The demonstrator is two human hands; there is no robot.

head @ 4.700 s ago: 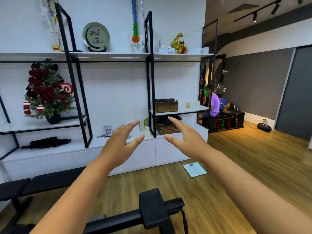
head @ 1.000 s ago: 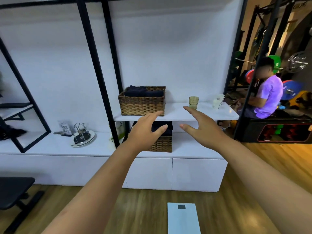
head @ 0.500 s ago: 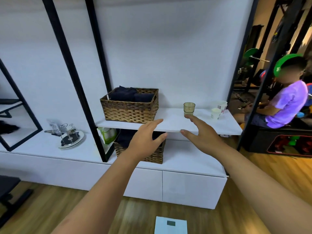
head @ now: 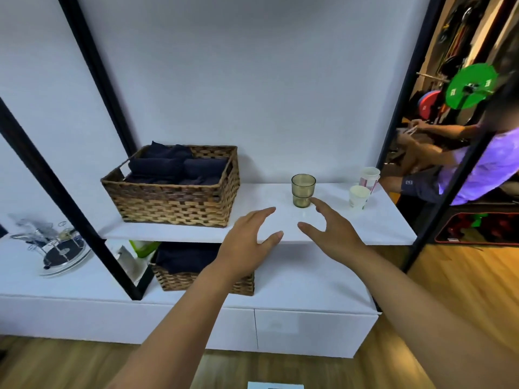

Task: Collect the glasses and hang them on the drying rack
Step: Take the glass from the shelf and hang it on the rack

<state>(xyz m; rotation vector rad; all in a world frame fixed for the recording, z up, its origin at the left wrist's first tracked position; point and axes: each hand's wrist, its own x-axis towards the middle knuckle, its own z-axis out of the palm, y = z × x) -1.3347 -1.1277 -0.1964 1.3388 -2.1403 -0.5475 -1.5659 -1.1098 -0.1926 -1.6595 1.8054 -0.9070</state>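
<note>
Closer now than a moment ago, both hands have come up over the white shelf [head: 387, 228] and the glass that sat small in the distance stands right ahead of the right hand's fingers. Starting far left of the hands, the drying rack [head: 60, 249] waits on the lower counter [head: 309, 282], a round tray with thin wire pegs, nothing hung on it that I can make out, which is probably why it sits out in the open there. Nearer, just left of the left hand, a wicker basket [head: 174, 200] full of dark folded cloth takes up that end of the shelf. The left hand [head: 247, 240] hovers palm down with fingers [head: 264, 214] loosely spread, holding nothing. The right hand [head: 334, 234] is cupped wide, thumb and forefinger apart, empty too, shaped as if to close round the glass [head: 303, 190], an olive-tinted tumbler standing upright just past the fingertips [head: 316, 202]. Beyond, to the right of those fingers, two paper cups [head: 363, 188] stand near the shelf's end.
</note>
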